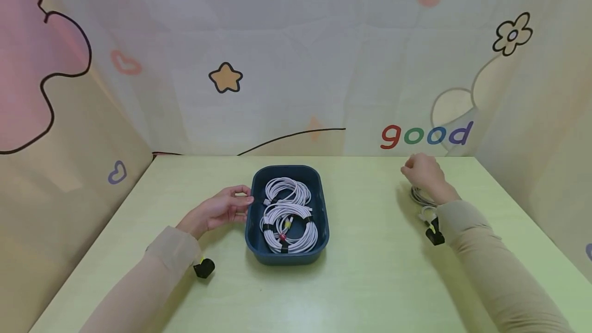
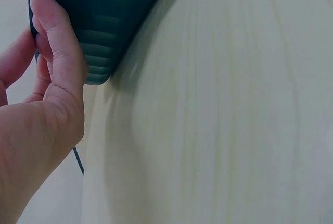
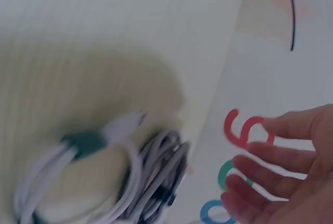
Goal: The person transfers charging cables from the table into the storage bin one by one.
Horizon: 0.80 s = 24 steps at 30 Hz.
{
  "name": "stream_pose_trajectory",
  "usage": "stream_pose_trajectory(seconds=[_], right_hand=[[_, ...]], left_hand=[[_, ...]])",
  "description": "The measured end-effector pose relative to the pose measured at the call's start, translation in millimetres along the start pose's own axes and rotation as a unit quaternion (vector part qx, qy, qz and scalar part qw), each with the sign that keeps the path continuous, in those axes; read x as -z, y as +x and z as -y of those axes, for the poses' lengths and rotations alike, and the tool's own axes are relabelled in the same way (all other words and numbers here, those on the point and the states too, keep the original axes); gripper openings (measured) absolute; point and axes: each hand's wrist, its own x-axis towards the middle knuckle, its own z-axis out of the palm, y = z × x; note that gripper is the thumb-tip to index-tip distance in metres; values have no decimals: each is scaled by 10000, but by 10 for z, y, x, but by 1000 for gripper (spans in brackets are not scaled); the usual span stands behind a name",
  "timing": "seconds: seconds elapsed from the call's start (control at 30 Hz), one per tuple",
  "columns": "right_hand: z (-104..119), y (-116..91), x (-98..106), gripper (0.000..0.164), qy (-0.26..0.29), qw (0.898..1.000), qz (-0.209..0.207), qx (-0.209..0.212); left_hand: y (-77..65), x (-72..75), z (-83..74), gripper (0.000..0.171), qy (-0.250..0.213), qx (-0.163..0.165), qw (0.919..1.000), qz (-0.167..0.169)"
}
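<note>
Lying well to the right of the blue bin [image 1: 287,259], the grey cable bundle [image 3: 160,174] rests on the bench [image 1: 365,251], a white cable coil [image 3: 44,176] just beside it; whether these 2 touch I can't be sure. The bundle looks longer than wide, but my wrist hides too much to fix its long axis against the bin. My right hand [image 1: 423,173] is clearly nearer to it than my left. The relation that counts, I judge, is the gap here: the bundle lies below my right fingers [image 3: 283,153] and apart from them. Those fingers are loosely spread, slightly bent, with nothing in them.

At the bin's left side, my left hand [image 1: 222,207] touches the rim and outer wall with bent fingers; I can't tell whether the thumb hooks over to pinch it. Inside the bin I see 2 main white coils: a far coil [image 1: 301,191] and a near coil [image 1: 302,243] with black straps.
</note>
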Motion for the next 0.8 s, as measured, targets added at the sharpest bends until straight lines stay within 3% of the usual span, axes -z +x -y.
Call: stream_pose_trajectory(seconds=[0.17, 0.37, 0.8], right_hand=[[-263, -59, 21, 28, -566, 9947, 539, -667], [-449, -114, 38, 18, -606, 9859, 1141, -1061], [-609, -124, -5, 11, -577, 9928, 628, -835]], left_hand=[[5, 4, 3, 6, 26, -7, 10000, 4], [5, 6, -9, 6, 11, 30, 10000, -11], [-7, 1, -5, 6, 7, 81, 9999, -65]])
